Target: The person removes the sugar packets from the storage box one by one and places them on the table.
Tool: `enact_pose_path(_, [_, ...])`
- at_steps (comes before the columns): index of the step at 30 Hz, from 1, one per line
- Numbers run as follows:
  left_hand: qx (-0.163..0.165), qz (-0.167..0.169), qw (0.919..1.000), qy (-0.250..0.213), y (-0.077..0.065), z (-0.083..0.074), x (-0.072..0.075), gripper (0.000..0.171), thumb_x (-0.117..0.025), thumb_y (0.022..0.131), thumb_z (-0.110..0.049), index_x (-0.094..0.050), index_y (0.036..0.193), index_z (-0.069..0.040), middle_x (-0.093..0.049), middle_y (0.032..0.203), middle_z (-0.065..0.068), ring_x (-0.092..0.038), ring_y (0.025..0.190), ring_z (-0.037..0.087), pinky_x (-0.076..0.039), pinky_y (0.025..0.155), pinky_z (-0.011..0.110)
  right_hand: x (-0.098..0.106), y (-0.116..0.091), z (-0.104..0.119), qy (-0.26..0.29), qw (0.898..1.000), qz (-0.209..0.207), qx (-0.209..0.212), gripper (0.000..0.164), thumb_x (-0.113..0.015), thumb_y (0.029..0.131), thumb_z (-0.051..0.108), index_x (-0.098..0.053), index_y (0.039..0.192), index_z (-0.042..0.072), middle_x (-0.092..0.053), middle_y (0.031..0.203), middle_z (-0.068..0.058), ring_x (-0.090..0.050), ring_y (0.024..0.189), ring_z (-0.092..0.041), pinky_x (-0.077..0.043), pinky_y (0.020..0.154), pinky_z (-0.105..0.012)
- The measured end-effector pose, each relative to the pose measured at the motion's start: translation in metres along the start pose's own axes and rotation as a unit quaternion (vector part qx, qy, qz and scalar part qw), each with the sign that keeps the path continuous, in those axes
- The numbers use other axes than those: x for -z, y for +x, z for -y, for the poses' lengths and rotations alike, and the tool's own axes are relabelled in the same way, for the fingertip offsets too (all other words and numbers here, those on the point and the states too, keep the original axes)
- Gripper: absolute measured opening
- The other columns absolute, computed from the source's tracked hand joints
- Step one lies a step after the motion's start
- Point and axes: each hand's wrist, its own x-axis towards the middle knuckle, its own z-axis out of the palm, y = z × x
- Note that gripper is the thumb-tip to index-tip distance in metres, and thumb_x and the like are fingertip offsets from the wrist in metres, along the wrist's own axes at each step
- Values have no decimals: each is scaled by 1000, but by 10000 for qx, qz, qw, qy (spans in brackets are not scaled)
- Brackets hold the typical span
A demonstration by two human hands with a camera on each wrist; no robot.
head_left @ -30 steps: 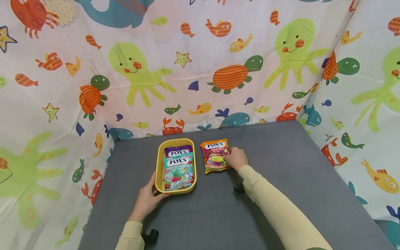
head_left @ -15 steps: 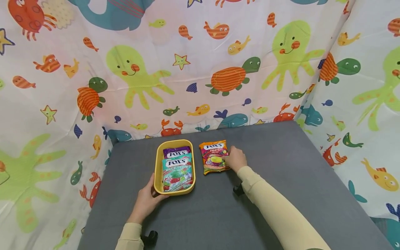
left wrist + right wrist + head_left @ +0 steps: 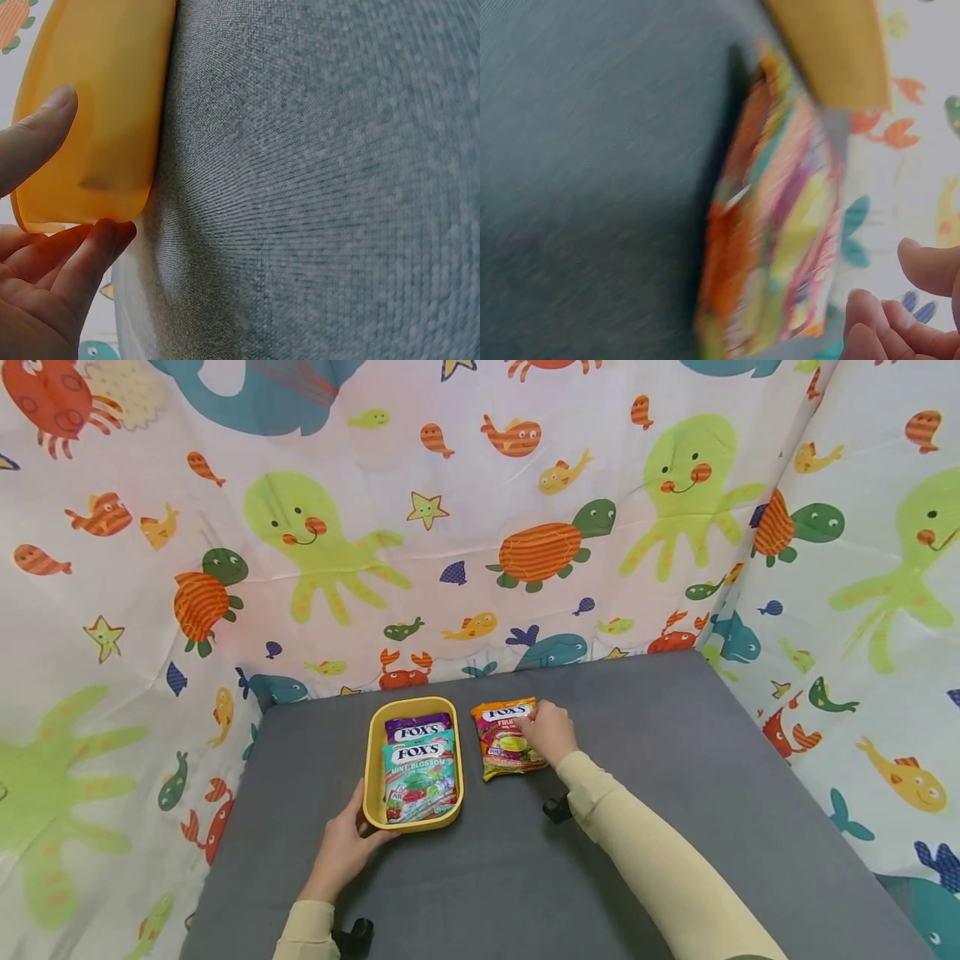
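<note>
A yellow plastic container (image 3: 371, 768) sits on the grey table, with a purple Fox's candy bag (image 3: 397, 729) and a teal Mint Blossom bag (image 3: 420, 785) inside. My left hand (image 3: 343, 850) grips its near-left corner. In the left wrist view, the thumb presses one wall of the container (image 3: 120, 127) and the fingertips touch the adjoining side. To the right lies an orange Fox's Fruits candy bag (image 3: 498, 747). Over its right edge is my right hand (image 3: 553, 732). In the right wrist view, thumb and loosely curled fingers hover apart from the bag (image 3: 787, 217), holding nothing.
The grey tabletop (image 3: 450, 893) extends around the container and bag. A white curtain (image 3: 480, 410) with printed sea animals hangs behind and along both sides. A black wrist strap part (image 3: 557, 810) shows below the right wrist, with a similar black piece (image 3: 358, 935) at the left.
My right hand has shifted from the orange bag's right edge towards its upper right part. The left hand keeps its grip on the container. The head view has turned slightly.
</note>
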Motion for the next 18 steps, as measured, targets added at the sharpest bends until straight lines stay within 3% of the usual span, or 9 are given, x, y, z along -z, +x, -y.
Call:
enact_pose_path(12, [46,72,10000,-45,-1,0,-1,106,-79,76,-35,-9,154,-26,-40,149,7,-49,129,22,-47,100,38,10,-16,40,324,9992,99,199,42,-64,88,43,-63,98,2,-58,62,-7,-54,52,-17,-42,47,-25])
enact_pose_path(16, [-4,-24,10000,-61,-1,1,1,105,-80,75,-32,-10,154,-26,-42,148,8,-51,128,23,-48,98,38,10,-17,50,361,9986,208,330,47,-64,89,43,-65,106,0,-63,69,-12,-57,53,-19,-45,47,-27])
enact_pose_path(18, [-71,-23,10000,-52,0,0,1,105,-80,75,-32,-10,154,-27,-43,147,9,-51,127,23,-48,98,38,10,-17,54,311,9987,191,357,48,-64,88,43,-66,108,0,-67,79,-12,-60,61,-20,-53,54,-30])
